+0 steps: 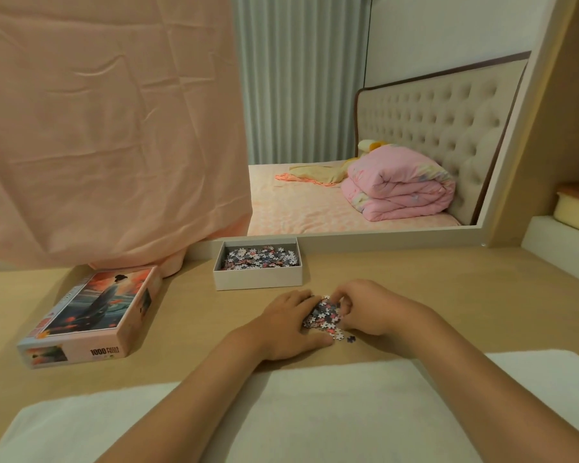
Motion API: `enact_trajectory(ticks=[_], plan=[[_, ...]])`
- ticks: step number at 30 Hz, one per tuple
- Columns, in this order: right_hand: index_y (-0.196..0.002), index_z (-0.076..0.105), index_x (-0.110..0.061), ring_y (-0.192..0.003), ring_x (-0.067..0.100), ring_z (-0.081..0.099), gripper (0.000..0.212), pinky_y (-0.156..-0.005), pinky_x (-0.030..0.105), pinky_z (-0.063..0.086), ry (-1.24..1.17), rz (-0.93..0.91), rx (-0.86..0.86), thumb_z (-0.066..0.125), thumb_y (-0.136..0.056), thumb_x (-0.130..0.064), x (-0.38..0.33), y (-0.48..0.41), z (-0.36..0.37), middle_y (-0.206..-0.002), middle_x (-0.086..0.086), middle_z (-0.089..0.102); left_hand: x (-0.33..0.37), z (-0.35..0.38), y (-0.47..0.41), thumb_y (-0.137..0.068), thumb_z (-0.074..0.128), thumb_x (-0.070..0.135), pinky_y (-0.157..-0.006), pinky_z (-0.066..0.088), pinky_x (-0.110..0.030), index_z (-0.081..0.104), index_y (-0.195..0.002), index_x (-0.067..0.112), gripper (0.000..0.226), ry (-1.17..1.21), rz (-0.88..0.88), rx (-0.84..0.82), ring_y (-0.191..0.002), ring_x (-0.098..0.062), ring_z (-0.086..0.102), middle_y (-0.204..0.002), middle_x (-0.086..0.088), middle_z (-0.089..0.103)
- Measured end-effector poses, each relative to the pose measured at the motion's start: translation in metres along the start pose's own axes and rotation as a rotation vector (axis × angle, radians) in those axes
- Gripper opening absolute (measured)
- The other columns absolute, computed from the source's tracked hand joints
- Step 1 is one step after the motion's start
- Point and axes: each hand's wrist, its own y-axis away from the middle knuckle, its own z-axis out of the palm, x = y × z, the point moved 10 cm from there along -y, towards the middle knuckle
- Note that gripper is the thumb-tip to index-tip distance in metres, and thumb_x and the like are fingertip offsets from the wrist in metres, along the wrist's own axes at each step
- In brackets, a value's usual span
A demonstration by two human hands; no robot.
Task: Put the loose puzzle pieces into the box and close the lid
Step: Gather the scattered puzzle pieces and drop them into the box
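Note:
A white open box (258,279) stands on the wooden table, with many puzzle pieces (259,257) inside. Its printed lid (94,312) lies to the left, picture side up. In front of the box, a small heap of loose pieces (323,317) sits between my hands. My left hand (288,325) cups the heap from the left, fingers curled against it. My right hand (368,309) presses in from the right, fingers bent over the pieces. A couple of stray pieces (346,338) lie just behind the heap, toward me.
A white cloth (315,412) covers the near table edge under my forearms. A pink sheet (114,128) hangs at the back left. A mirror (381,128) behind the box reflects a bed. White and yellow foam blocks (569,242) sit at the right.

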Motion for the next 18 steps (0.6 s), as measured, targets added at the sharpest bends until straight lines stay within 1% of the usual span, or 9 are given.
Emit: enact_trajectory(ticks=[3, 5, 7, 9, 11, 13, 14, 16, 18], plan=[[-0.11, 0.062, -0.027, -0.078, 0.007, 0.059, 0.032, -0.069, 0.018, 0.044, -0.088, -0.098, 0.09, 0.069, -0.084, -0.011, -0.01, -0.008, -0.001, -0.091, -0.01, 0.064, 0.006, -0.012, 0.0, -0.088, 0.06, 0.05, -0.114, 0.025, -0.032, 0.026, -0.15, 0.03, 0.074, 0.17, 0.058, 0.059, -0.14, -0.015, 0.027, -0.152, 0.003, 0.035], [-0.109, 0.061, -0.03, -0.082, 0.01, 0.059, 0.027, -0.071, 0.02, 0.044, -0.102, -0.121, 0.14, 0.067, -0.086, -0.017, -0.011, -0.01, -0.006, -0.091, -0.01, 0.063, 0.001, -0.023, 0.006, -0.088, 0.062, 0.048, -0.11, 0.026, -0.026, 0.026, -0.151, 0.029, 0.075, 0.215, 0.051, 0.092, -0.137, -0.011, 0.031, -0.151, 0.006, 0.037], [-0.115, 0.06, -0.033, -0.093, 0.013, 0.06, 0.029, -0.082, 0.025, 0.047, -0.078, -0.114, 0.136, 0.065, -0.087, -0.028, -0.009, -0.009, -0.012, -0.103, -0.007, 0.061, -0.01, -0.035, 0.015, -0.087, 0.06, 0.055, -0.112, 0.025, -0.028, 0.024, -0.152, 0.03, 0.079, 0.156, 0.022, 0.118, -0.139, -0.011, 0.028, -0.153, 0.009, 0.033], [-0.135, 0.05, -0.032, -0.111, 0.017, 0.056, 0.059, -0.096, 0.034, 0.047, 0.071, -0.052, 0.008, 0.069, -0.081, -0.045, -0.001, -0.005, -0.008, -0.126, -0.003, 0.05, -0.023, -0.04, 0.025, -0.084, 0.058, 0.061, -0.114, 0.025, -0.034, 0.024, -0.152, 0.031, 0.081, 0.009, 0.009, 0.092, -0.138, -0.011, 0.023, -0.152, 0.012, 0.028], [-0.148, 0.037, -0.031, -0.12, 0.023, 0.051, 0.089, -0.102, 0.04, 0.044, 0.209, 0.037, -0.152, 0.074, -0.072, -0.058, 0.011, 0.002, 0.0, -0.136, 0.0, 0.042, -0.039, -0.04, 0.035, -0.086, 0.058, 0.057, -0.113, 0.026, -0.033, 0.026, -0.151, 0.032, 0.076, -0.07, -0.009, 0.047, -0.134, -0.011, 0.023, -0.148, 0.013, 0.028], [-0.149, 0.037, -0.029, -0.116, 0.02, 0.053, 0.095, -0.099, 0.036, 0.045, 0.173, 0.055, -0.189, 0.08, -0.069, -0.057, 0.013, 0.002, 0.003, -0.13, -0.001, 0.049, -0.053, -0.04, 0.041, -0.089, 0.059, 0.051, -0.109, 0.029, -0.031, 0.034, -0.147, 0.035, 0.065, -0.045, -0.031, 0.037, -0.127, -0.011, 0.028, -0.139, 0.011, 0.034], [-0.148, 0.04, -0.027, -0.109, 0.018, 0.054, 0.093, -0.095, 0.034, 0.045, 0.129, 0.044, -0.174, 0.081, -0.069, -0.054, 0.011, -0.001, 0.004, -0.119, -0.005, 0.053, -0.057, -0.039, 0.041, -0.089, 0.059, 0.051, -0.108, 0.03, -0.031, 0.038, -0.145, 0.036, 0.061, -0.022, -0.036, 0.042, -0.124, -0.01, 0.03, -0.135, 0.011, 0.037], [-0.143, 0.048, -0.025, -0.096, 0.015, 0.053, 0.082, -0.086, 0.031, 0.044, 0.059, 0.006, -0.128, 0.082, -0.072, -0.048, 0.003, -0.009, 0.006, -0.096, -0.013, 0.05, -0.058, -0.038, 0.038, -0.089, 0.06, 0.052, -0.104, 0.032, -0.03, 0.042, -0.141, 0.039, 0.057, 0.013, -0.033, 0.06, -0.116, -0.009, 0.032, -0.128, 0.01, 0.041], [-0.139, 0.053, -0.024, -0.09, 0.014, 0.054, 0.072, -0.081, 0.031, 0.044, 0.023, -0.035, -0.085, 0.081, -0.075, -0.043, -0.008, -0.018, 0.008, -0.091, -0.014, 0.05, -0.055, -0.038, 0.03, -0.087, 0.062, 0.053, -0.101, 0.034, -0.031, 0.043, -0.141, 0.039, 0.058, 0.051, -0.03, 0.092, -0.112, -0.01, 0.034, -0.124, 0.009, 0.043]])
